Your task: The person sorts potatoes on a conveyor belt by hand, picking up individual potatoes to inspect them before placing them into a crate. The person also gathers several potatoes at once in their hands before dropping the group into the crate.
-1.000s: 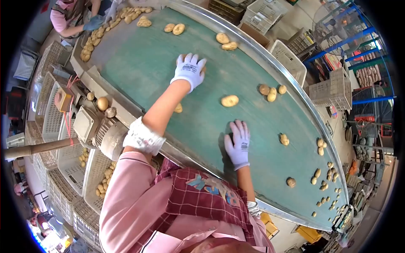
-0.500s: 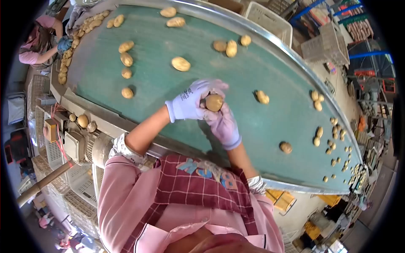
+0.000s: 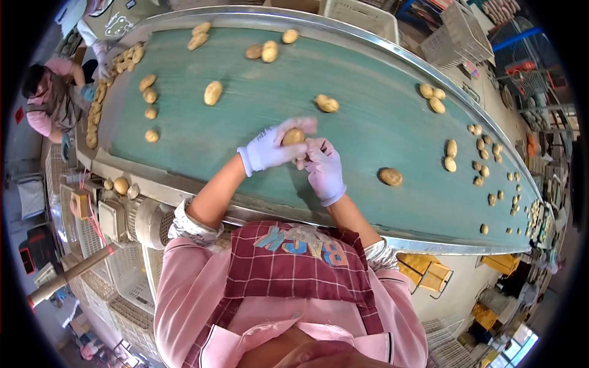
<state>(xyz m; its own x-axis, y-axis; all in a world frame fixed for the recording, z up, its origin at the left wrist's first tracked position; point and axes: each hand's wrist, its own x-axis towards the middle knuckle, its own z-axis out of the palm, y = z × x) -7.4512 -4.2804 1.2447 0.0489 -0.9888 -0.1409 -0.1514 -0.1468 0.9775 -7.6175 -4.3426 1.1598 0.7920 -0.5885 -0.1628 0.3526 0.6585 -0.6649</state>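
Observation:
My left hand [image 3: 267, 151], in a white glove with a dark print, is closed round a potato [image 3: 293, 137] above the green belt [image 3: 257, 132]. Its fingertips are blurred. Close beside the potato is my right hand [image 3: 325, 170], gloved the same way. Its fingers are curled together, and whatever may be between them is hidden. On the belt beyond my hands lies a knobbly potato [image 3: 326, 103]. Another potato [image 3: 213, 92] rests farther left, and a browner potato [image 3: 390, 177] lies to the right of my right hand.
A metal rim [image 3: 392, 55] borders the belt's far side. Potatoes [image 3: 96, 110] are heaped along its left end, where a co-worker [image 3: 58, 98] stands; a second person's gloved hand [image 3: 102, 58] reaches there. Several small potatoes [image 3: 485, 159] lie at the right. A pale crate [image 3: 362, 21] stands behind the rim.
The loose potatoes on the belt have shifted left in view. My right hand has come off the potato to its right side, while my left hand keeps hold of it.

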